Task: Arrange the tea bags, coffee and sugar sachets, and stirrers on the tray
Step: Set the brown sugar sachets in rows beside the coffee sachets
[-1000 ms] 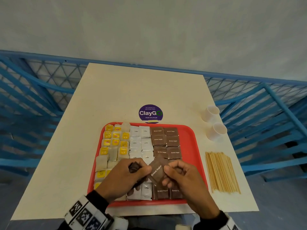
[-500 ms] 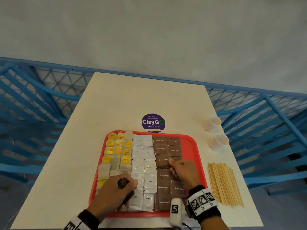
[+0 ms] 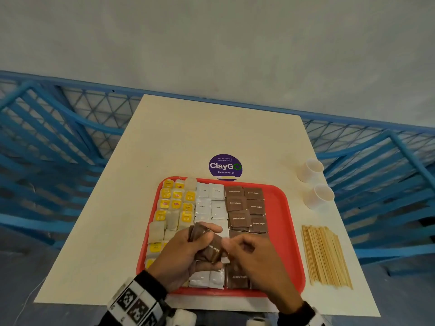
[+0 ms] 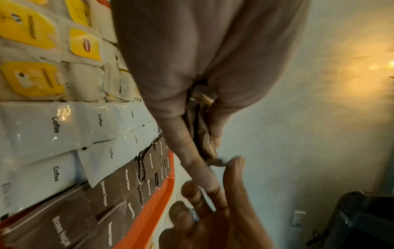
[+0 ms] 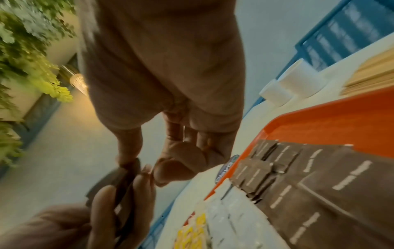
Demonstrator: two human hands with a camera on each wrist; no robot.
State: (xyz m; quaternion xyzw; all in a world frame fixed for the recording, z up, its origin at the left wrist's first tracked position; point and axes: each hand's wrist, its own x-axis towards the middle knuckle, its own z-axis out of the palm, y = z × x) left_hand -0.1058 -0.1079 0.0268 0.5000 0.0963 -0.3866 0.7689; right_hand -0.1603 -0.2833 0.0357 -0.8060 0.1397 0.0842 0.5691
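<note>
Left hand (image 3: 181, 257) fingers grip a stack of brown sugar sachets (image 3: 207, 243) above the near tray (image 3: 282, 231); right hand (image 3: 256, 262) fingers pinch the stack's top sachet.

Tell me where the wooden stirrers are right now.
In the head view, the wooden stirrers lie in a bundle on the table, just right of the red tray, nearer than the two white cups.

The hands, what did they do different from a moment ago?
The right hand left the brown sugar rows, where it had reached half a second ago, and came back toward the person to the left hand. It now pinches the edge of the brown sugar sachets that the left hand holds as a small stack. The red tray, the stirrers and the two white cups stayed put.
</note>
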